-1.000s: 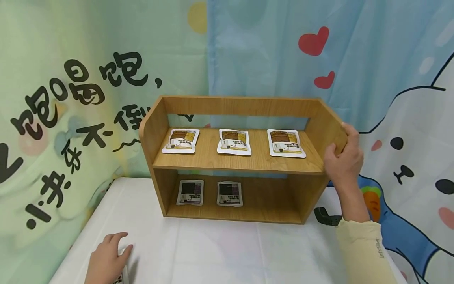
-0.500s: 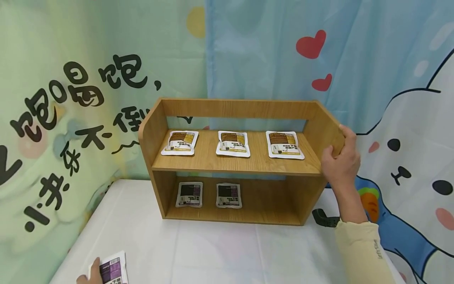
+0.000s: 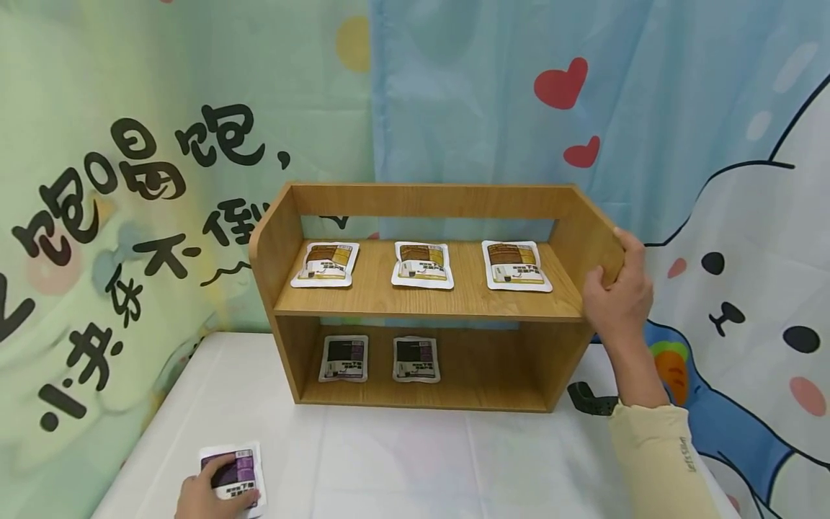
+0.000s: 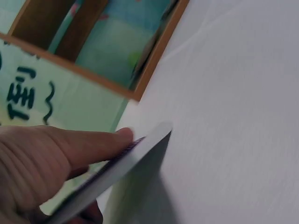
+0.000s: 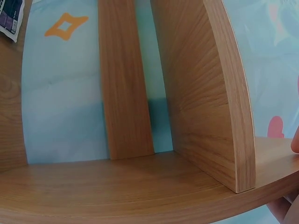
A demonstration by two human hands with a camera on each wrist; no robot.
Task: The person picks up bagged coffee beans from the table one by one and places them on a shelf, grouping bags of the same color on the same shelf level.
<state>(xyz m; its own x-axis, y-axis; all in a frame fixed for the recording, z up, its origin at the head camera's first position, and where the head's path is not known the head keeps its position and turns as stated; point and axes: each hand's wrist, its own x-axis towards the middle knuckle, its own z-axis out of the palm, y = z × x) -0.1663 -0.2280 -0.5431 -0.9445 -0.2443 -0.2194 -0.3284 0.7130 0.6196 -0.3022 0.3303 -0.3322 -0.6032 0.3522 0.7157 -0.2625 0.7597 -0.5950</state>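
At the front left of the table, my left hand pinches a white pouch with a purple label. In the left wrist view the pouch is tilted edge-on, its near corner over the white cloth, with a finger across its labelled face. My right hand grips the right side panel of a two-tier wooden shelf. Three white pouches with brown-yellow labels lie on the upper tier, including a right-hand one. On the lower tier are two dark purple pouches, one at left and one near the middle.
A white cloth covers the table. Behind the shelf hangs a printed curtain with lettering, hearts and a cartoon animal. A black curved object lies by the shelf's lower right corner. The lower tier's right part shows bare wood.
My left hand, over the pouch at first, has taken hold of it and moved it right and forward toward the shelf. My right hand keeps its grip on the side panel.
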